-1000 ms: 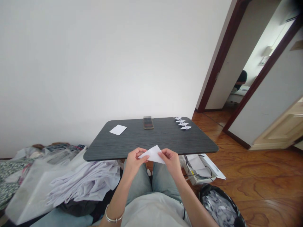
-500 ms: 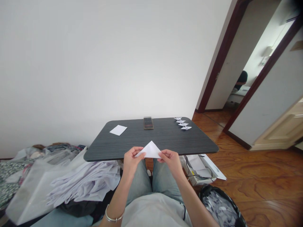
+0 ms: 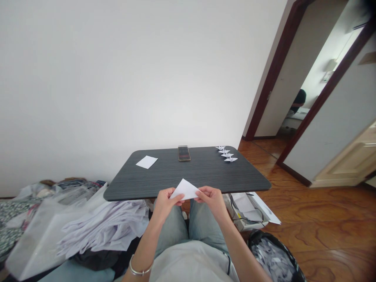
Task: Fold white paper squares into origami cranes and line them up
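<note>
A white sheet of paper folded into a triangle [image 3: 185, 189] is held at the table's near edge, its peak pointing away from me. My left hand [image 3: 167, 201] pinches its left corner, thumb on top. At the right corner, my right hand [image 3: 210, 196] grips the paper between thumb and fingers. Farther back on the left of the dark table [image 3: 164, 176] lies a stack or sheet of white square paper [image 3: 147, 161]. Several folded white paper cranes [image 3: 229, 155] stand in a row at the back right.
A phone-like dark object [image 3: 184, 153] sits at the table's back middle. Piled white cloth [image 3: 108, 227] and plastic bags lie to the left. On the right are a box with cables [image 3: 249, 213] and a black bag of paper scraps [image 3: 274, 254]. A person shows through the doorway.
The paper triangle has tilted, its peak shifting left and slightly toward me. My left hand has moved a little right, nearer my right hand.
</note>
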Demonstrator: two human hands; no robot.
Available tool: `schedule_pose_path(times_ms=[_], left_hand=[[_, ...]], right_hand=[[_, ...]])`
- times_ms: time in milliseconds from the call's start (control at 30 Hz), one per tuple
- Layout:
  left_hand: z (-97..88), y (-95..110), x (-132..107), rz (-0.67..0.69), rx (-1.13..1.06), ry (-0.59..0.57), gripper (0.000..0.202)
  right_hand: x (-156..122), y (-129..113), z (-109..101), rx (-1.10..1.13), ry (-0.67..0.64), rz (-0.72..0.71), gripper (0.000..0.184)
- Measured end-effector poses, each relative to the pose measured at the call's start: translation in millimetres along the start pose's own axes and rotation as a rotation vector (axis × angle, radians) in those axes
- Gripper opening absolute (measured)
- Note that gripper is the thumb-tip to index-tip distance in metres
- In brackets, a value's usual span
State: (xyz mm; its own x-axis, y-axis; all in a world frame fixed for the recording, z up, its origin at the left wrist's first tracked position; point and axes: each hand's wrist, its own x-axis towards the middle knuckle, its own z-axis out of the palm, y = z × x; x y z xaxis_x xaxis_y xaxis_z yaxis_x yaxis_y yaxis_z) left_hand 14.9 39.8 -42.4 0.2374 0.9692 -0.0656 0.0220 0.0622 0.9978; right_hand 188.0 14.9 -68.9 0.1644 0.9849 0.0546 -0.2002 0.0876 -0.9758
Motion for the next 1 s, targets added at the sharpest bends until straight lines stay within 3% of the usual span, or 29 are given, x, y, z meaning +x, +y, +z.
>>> schedule_pose_path(times_ms=[600,833,1000], left_hand=[[-7.6,-6,5,-0.004,-0.042,-0.02,0.032],[-12.4,-7,9,0.016,-0.073,0.037,0.035],[-5.2,-5,5,0.03,-0.081,0.012,0.034]], right_hand=[[9,10,-12,0.055,-0.057,0.037,0.039],[7,2,-11,0.132,0.018,0.022,0.039],[1,1,-2,0.09,-0.071,0.03,0.032]])
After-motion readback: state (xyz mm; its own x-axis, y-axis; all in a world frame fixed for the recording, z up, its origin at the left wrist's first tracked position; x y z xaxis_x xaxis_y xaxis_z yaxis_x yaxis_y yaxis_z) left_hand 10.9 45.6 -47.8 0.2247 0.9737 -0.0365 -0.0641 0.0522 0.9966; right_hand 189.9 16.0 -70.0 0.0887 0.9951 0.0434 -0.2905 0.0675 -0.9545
